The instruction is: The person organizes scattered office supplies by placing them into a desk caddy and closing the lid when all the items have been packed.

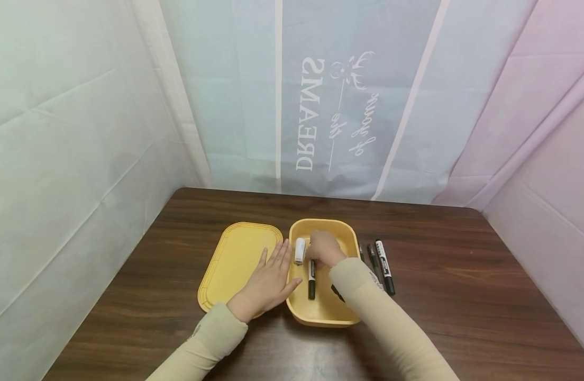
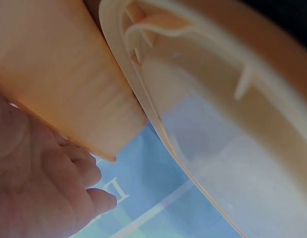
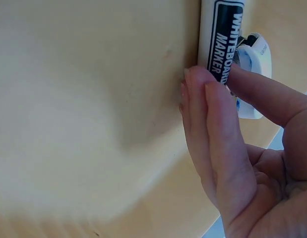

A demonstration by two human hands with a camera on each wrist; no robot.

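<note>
A yellow plastic box (image 1: 322, 321) stands on the table with its inside facing up. Inside it, my right hand (image 1: 324, 247) pinches a whiteboard marker (image 3: 220, 37) between thumb and fingers; the marker's black end points toward me in the head view. Just left of that hand lies a small white stapler-like object (image 1: 299, 250), with metal showing in the right wrist view. My left hand (image 1: 268, 280) rests with straight fingers along the box's left wall (image 2: 69, 74). Under that hand and to its left is the yellow lid (image 1: 235, 259). A black item (image 1: 337, 292) is partly hidden by my right sleeve.
Right of the box lie another black-and-white marker (image 1: 385, 267) and slimmer dark pens (image 1: 374, 262), partly covered by my right forearm. The dark wooden table (image 1: 444, 296) is bordered by hanging cloth (image 1: 244, 106) at the back and both sides.
</note>
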